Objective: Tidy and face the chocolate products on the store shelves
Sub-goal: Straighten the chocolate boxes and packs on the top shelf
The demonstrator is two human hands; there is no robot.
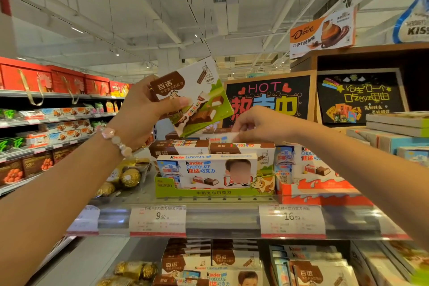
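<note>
My left hand (145, 109) holds a brown, white and green Bainuo chocolate box (197, 95) up above the top shelf, tilted, thumb across its front. My right hand (260, 126) reaches over the green Bainuo display tray (167, 189) and pinches the top edge of a white Kinder box (219, 139) standing at the back of the tray. A Kinder Chocolate box (206, 170) stands at the tray's front, with brown Bainuo boxes (241, 148) stacked behind it. An orange Kinder tray (325, 193) with Kinder boxes sits to the right.
Gold-wrapped Ferrero balls (130, 177) lie left of the green tray. Price tags 9.90 (157, 220) and 16.90 (292, 220) hang on the shelf rail. A lower shelf holds more Bainuo and Kinder boxes (222, 260). Chalkboard signs (269, 97) stand behind; another aisle of shelves runs at left.
</note>
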